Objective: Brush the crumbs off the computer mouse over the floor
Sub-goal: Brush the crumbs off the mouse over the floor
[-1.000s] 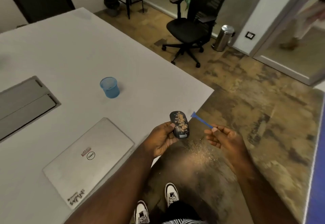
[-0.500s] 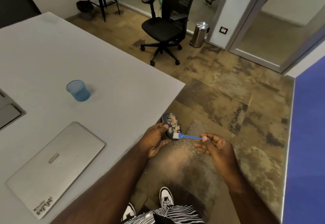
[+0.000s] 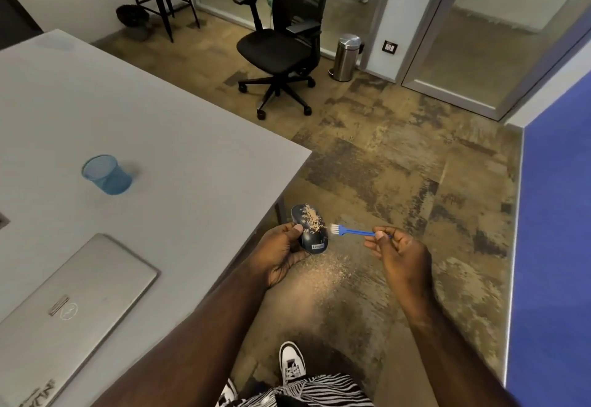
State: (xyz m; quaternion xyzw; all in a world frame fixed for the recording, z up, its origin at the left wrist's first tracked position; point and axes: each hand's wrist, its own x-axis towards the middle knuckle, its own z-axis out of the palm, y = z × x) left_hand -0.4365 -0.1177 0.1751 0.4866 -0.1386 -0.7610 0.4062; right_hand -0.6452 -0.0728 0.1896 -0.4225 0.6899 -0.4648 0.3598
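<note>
My left hand (image 3: 279, 251) grips a dark computer mouse (image 3: 308, 229) just past the table's corner, over the floor. Tan crumbs cover the mouse's upper right side. My right hand (image 3: 398, 254) pinches the handle of a small blue brush (image 3: 350, 230) with white bristles. The bristles sit at the mouse's right edge, touching it or nearly so. A patch of fallen crumbs (image 3: 323, 278) lies on the floor below the mouse.
A grey table (image 3: 160, 138) fills the left, with a blue mesh cup (image 3: 107, 175) and a shut silver laptop (image 3: 68, 307) on it. A black office chair (image 3: 281, 45) and a steel bin (image 3: 347, 56) stand beyond. A blue panel (image 3: 556, 230) rises at right. My shoes (image 3: 291, 363) are below.
The brush swung from raised in the air down onto the mouse's lower end, then out to its right edge. More crumbs lie on the floor. The camera turned right.
</note>
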